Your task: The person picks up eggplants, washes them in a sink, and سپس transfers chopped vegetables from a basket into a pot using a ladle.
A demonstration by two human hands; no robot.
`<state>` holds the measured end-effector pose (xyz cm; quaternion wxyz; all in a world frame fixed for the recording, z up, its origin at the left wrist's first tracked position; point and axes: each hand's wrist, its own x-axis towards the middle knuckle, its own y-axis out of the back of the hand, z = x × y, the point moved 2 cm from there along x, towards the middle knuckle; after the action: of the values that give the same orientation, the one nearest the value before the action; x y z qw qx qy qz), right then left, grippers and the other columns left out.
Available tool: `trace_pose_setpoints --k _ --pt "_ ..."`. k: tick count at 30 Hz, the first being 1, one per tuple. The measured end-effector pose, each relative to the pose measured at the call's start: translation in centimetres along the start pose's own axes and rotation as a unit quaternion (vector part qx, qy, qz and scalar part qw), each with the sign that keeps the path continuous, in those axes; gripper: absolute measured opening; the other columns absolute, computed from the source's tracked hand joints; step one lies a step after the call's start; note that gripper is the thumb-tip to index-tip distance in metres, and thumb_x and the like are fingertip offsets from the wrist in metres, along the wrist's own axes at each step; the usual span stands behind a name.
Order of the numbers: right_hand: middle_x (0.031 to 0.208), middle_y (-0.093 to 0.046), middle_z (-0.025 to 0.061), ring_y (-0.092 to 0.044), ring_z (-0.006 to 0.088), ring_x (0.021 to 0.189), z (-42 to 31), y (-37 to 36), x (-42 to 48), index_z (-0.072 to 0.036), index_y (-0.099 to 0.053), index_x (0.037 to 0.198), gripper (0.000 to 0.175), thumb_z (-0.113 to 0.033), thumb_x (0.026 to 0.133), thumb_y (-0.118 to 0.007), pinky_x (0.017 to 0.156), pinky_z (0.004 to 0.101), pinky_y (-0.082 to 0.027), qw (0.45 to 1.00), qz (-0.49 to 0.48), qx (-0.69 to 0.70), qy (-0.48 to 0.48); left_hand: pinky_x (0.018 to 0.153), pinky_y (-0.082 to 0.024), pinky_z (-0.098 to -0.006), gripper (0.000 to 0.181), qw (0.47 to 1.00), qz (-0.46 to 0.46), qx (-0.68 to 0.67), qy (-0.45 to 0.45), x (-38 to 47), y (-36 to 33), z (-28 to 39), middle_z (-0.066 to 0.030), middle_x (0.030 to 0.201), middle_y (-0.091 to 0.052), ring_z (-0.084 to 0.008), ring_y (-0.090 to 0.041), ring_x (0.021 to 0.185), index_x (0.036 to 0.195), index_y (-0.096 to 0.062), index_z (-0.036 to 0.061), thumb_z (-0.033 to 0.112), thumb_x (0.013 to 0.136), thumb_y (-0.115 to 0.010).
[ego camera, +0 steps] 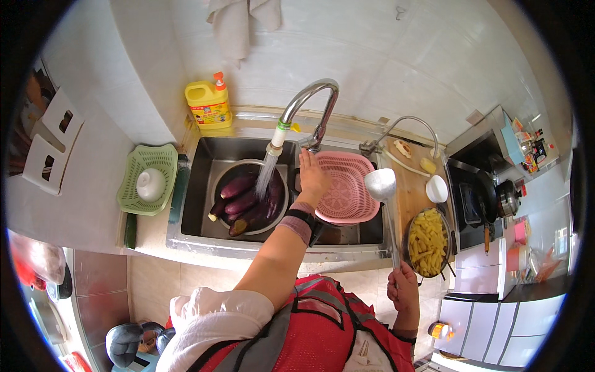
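Observation:
My left hand (314,176) reaches over the sink divider, fingers extended at the faucet base (312,141), beside a pink plastic colander (346,188) in the right basin. Nothing is seen gripped in it. My right hand (402,284) is closed around the long handle of a metal ladle (381,184), whose bowl is raised by the colander's right edge. Water runs from the faucet spout (275,149) onto several purple eggplants (239,204) in a round metal bowl (218,183) in the left basin. A pot of cut yellow pieces (427,242), possibly potato, stands right of the ladle.
A green plastic basket (125,186) with a white bowl (150,184) stands left of the sink. Behind is a yellow detergent jug (209,109). On the right are a cutting board (404,186), a small white bowl (437,189) and a wok (486,197) on the stove.

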<state>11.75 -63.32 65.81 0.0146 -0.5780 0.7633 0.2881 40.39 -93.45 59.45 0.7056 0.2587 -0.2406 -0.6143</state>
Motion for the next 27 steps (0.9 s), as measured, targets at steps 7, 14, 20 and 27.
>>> trace_pose_setpoints --k 7,14,20,27 --pt "0.075 -0.053 0.0072 -0.046 0.0197 0.060 0.8 -0.2 0.0 -0.005 -0.054 0.103 0.023 -0.004 0.080 -0.054 0.052 0.0323 -0.036 0.998 -0.038 0.026 0.037 0.114 -0.015 -0.0378 0.092 1.000 -0.006 -0.009 0.003 0.0 0.1 -0.3 -0.0228 0.151 -0.008 -0.0354 -0.011 0.140 0.141 -0.018 -0.0084 0.028 0.074 -0.069" --pt "0.062 -0.047 -0.0001 -0.035 0.0054 0.035 -5.9 -3.1 -3.8 -0.009 -0.051 0.114 0.023 -0.012 0.091 -0.050 0.030 0.0196 -0.026 0.956 -0.050 0.277 -0.087 0.115 -0.014 -0.0382 0.093 0.999 -0.033 -0.005 -0.011 -0.2 -0.7 -0.6 -0.0226 0.151 -0.009 -0.0355 -0.011 0.140 0.141 -0.017 -0.0084 0.029 0.074 -0.069" --pt "0.063 -0.045 -0.0031 -0.036 0.0045 0.041 -6.4 -2.6 -4.6 -0.004 -0.050 0.120 0.032 -0.013 0.090 -0.052 0.035 0.0207 -0.028 0.966 -0.048 0.242 -0.081 0.115 -0.008 -0.0400 0.091 0.980 -0.025 0.161 -0.116 1.3 -3.3 -3.2 -0.0280 0.149 -0.011 -0.0379 -0.006 0.140 0.138 -0.021 -0.0124 0.039 0.077 -0.064" --pt "0.061 -0.041 -0.0037 -0.035 0.0049 0.042 -5.7 -2.1 -5.2 -0.003 -0.048 0.123 0.033 -0.013 0.092 -0.052 0.035 0.0215 -0.027 0.957 -0.028 0.285 -0.057 0.114 -0.015 -0.0393 0.088 0.992 -0.020 -0.063 -0.108 0.9 -1.5 -1.7 -0.0314 0.147 -0.011 -0.0423 -0.009 0.138 0.133 -0.024 -0.0192 0.030 0.075 -0.067"
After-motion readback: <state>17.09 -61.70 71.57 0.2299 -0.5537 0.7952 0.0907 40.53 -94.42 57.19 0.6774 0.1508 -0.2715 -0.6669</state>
